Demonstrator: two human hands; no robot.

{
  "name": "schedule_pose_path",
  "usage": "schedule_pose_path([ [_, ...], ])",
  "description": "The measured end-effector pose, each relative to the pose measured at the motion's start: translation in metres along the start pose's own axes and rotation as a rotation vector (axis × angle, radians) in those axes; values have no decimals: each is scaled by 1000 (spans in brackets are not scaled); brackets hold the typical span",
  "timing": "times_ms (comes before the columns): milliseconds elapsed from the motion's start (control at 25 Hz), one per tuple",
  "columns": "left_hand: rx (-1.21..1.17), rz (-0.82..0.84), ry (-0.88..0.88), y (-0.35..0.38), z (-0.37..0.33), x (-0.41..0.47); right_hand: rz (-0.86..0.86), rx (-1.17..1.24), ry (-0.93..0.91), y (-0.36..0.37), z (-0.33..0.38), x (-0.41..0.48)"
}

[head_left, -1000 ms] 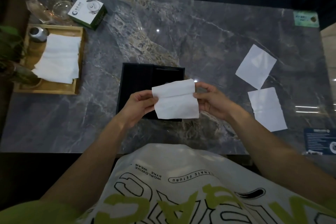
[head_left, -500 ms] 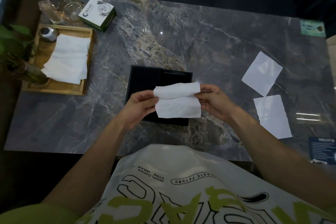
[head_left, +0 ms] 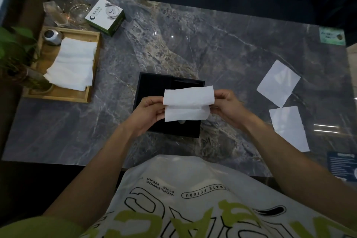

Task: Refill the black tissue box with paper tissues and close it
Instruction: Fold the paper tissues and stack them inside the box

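A white paper tissue [head_left: 187,103] is held above the black tissue box [head_left: 154,87], its top edge folded down toward me over the lower part. My left hand [head_left: 148,111] pinches its left edge and my right hand [head_left: 227,107] pinches its right edge. The box lies on the marble table [head_left: 222,54], mostly hidden by the tissue and my hands; I cannot tell what is inside. A stack of white tissues [head_left: 72,63] lies in the wooden tray [head_left: 92,75] at the left. Two single tissues lie flat on the right, one farther [head_left: 278,83], one nearer [head_left: 289,127].
A green and white carton [head_left: 105,16] and glassware [head_left: 77,12] stand at the far left corner. A small metal jar [head_left: 51,36] sits in the tray, a plant [head_left: 17,56] beside it. A green sticker [head_left: 331,35] and a blue card [head_left: 342,166] mark the right edge.
The tissue's upper edge has been folded further down toward me, so the sheet looks shorter and doubled. Both hands kept their hold on its edges.
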State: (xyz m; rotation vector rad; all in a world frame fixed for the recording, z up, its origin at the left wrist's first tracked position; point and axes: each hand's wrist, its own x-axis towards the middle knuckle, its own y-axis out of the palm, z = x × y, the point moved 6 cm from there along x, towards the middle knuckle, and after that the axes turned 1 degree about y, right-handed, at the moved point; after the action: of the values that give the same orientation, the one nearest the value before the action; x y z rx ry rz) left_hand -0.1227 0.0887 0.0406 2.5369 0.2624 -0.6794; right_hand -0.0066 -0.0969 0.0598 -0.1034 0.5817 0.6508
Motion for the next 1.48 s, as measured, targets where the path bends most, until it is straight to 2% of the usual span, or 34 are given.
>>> schedule_pose_path([
  [280,73,-44,-40,0,-6,3,-38,-105,-66,1,13,4],
  [400,177,-50,-2,1,-13,3,-11,-267,-180,0,22,2],
  [480,343,-83,52,-1,-17,2,2,-396,-258,-1,26,-1],
  [600,755,-147,165,-2,-24,-3,17,-517,-372,4,33,-7],
  [680,915,-75,251,5,-26,-4,13,-555,-420,5,36,-11],
  [840,1066,36,354,8,-24,-5,-50,-551,-361,-2,31,-9],
  [1040,1036,30,344,12,-26,-11,-59,-585,-363,-1,34,-13],
  [1240,902,-152,371,16,-32,-15,-139,-539,-388,2,36,-10],
  [1480,605,-127,224,21,-27,-7,-37,-495,-335,13,42,-10],
])
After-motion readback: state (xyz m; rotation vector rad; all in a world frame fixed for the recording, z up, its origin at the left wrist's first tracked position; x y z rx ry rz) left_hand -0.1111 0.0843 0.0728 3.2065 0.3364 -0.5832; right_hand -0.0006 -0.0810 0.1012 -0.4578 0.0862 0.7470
